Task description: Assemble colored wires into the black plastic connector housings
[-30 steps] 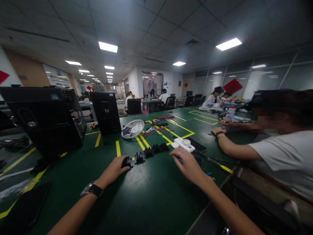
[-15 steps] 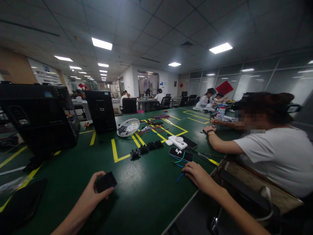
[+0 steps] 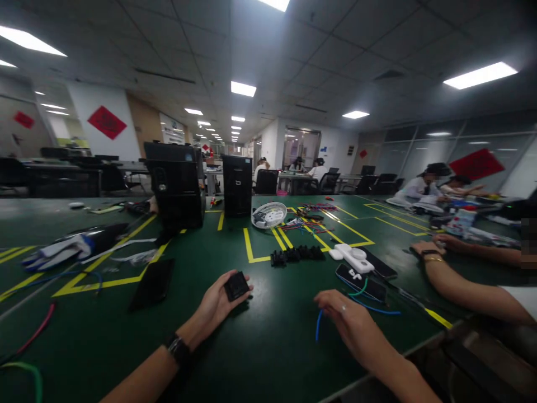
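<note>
Your hands apart: left hand [image 3: 213, 305] holds black block [image 3: 236, 286] near middle; right hand [image 3: 354, 327], right of block, by blue wire [image 3: 318, 327], can't tell if gripping.

You can read no words or numbers for certain. The narrow computer tower [image 3: 238, 193] facing you bears a pale logo and a sticker too small to read; the smartphone's [image 3: 369, 289] white mark and the red diamond wall sign's [image 3: 107, 122] print are illegible.
</note>
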{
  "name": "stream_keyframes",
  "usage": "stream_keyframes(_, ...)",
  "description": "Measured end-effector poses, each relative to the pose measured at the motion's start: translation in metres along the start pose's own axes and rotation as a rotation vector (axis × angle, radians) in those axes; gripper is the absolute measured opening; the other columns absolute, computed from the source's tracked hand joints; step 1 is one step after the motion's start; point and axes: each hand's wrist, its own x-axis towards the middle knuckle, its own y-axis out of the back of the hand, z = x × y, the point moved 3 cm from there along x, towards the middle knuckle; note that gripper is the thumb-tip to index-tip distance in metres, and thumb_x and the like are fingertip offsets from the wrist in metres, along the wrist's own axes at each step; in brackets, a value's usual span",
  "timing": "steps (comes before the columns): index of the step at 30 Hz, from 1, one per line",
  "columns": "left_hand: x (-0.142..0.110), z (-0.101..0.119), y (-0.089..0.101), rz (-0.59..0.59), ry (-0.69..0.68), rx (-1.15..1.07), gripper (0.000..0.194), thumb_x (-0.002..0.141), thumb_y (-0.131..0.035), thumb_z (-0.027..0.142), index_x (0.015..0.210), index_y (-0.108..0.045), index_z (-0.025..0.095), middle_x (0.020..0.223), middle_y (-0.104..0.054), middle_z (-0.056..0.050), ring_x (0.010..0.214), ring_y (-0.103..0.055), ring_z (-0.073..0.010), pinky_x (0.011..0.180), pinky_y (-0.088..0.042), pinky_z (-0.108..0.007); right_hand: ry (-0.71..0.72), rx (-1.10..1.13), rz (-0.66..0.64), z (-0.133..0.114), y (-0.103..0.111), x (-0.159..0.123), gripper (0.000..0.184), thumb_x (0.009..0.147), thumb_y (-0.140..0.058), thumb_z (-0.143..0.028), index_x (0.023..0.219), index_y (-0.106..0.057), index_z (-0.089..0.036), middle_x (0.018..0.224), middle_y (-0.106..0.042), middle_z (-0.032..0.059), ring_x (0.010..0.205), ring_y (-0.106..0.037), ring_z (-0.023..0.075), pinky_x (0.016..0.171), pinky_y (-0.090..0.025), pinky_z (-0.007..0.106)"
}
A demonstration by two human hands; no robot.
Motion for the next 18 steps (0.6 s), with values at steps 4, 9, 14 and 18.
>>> stream_keyframes(4, 0.003, 0.004, 0.006, 0.026, -0.094, 0.007, 0.027, 0.086, -0.052, 0.026, 0.111, -0.045, 0.018, 0.107, -0.065, -0.016, 0.091, -0.067, -0.0281, 0.079, -0.054, -0.044, 0.162, 0.111, -0.167, -0.026, -0.047, 0.053, 0.017, 0.091, -0.041, -0.012, 0.1, -0.053, -0.02, 0.104, -0.059, 0.0067, 0.098, -0.056, 0.0158, 0.088, -0.043, 0.028)
stream_keyframes(9, 0.004, 0.013, 0.014, 0.061, -0.19, 0.111, 0.026, 0.088, -0.048, 0.027, 0.112, -0.04, 0.022, 0.095, -0.067, -0.012, 0.076, -0.069, -0.0243, 0.062, -0.055, -0.037, 0.234, 0.141, -0.27, -0.017, -0.08, 0.084, 0.03, 0.078, -0.042, 0.001, 0.092, -0.059, -0.018, 0.116, -0.057, 0.0063, 0.106, -0.054, 0.0158, 0.092, -0.04, 0.028)
stream_keyframes(14, 0.009, 0.018, 0.017, 0.085, -0.206, 0.119, 0.031, 0.087, -0.05, 0.027, 0.115, -0.037, 0.023, 0.094, -0.067, -0.011, 0.074, -0.069, -0.0225, 0.063, -0.055, -0.038, -0.149, -0.027, -0.084, 0.009, -0.089, 0.101, 0.015, 0.085, -0.047, -0.021, 0.086, -0.062, -0.016, 0.09, -0.065, 0.0072, 0.084, -0.06, 0.0181, 0.076, -0.043, 0.029)
stream_keyframes(18, 0.011, 0.018, 0.018, 0.117, -0.214, 0.097, 0.03, 0.087, -0.049, 0.027, 0.115, -0.038, 0.022, 0.093, -0.068, -0.011, 0.073, -0.069, -0.0222, 0.063, -0.055, -0.038, -0.282, -0.173, -0.236, 0.001, -0.118, 0.13, 0.026, 0.077, -0.063, -0.041, 0.084, -0.066, -0.017, 0.086, -0.068, 0.0107, 0.08, -0.063, 0.0228, 0.067, -0.042, 0.028)
